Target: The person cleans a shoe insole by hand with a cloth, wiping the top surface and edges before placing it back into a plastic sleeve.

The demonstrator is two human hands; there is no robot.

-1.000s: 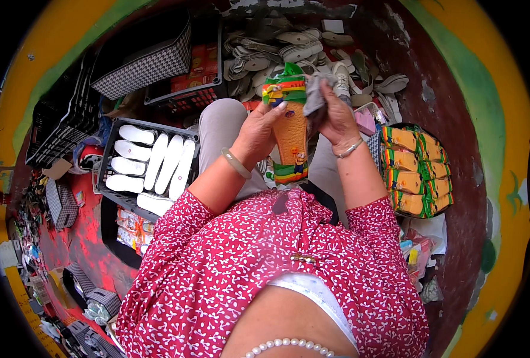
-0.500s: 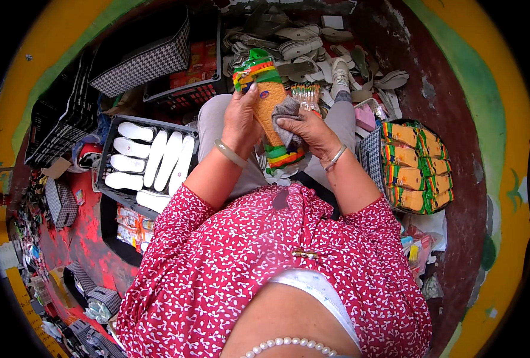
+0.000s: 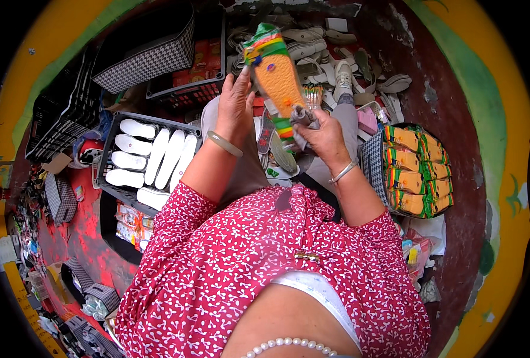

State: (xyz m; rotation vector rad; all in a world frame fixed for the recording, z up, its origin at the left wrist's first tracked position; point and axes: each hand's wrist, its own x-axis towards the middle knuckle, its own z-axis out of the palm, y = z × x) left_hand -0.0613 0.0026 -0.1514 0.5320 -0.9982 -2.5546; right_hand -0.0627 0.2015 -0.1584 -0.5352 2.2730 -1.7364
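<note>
Orange and bumpy under its film, the packaged insole (image 3: pixel 277 80) is up in the air between the knees of the grey trousers (image 3: pixel 350 121). It slants, green end tipped away and to the left, striped end beside the right hand (image 3: pixel 326 136). That hand is clenched on a wadded grey cloth (image 3: pixel 304 119), set against the packet's lower end; from here I can't tell whether its fingers also have the wrapper. The left hand (image 3: pixel 236 104) is looser, curled round nothing, its fingers mostly straight, with one tip right at the packet's upper left edge. Motion blurs that spot, so contact is uncertain.

I'd take this for the middle of wiping the wrapper down. Carrying on would seem to call for a firm left grip near the green end, so the cloth could run along the face without bending it.

Both elbows are bent and the forearms angle inward. The left wrist, under a pale bangle (image 3: pixel 224 144), stands nearly upright; the right, with a silver bracelet (image 3: pixel 343 170), leans in lower.

Farther out, a checked basket (image 3: pixel 372 158) on the right holds similar orange packets (image 3: pixel 405 160), and a black crate (image 3: pixel 181 126) on the left holds white insoles (image 3: pixel 157 158).
</note>
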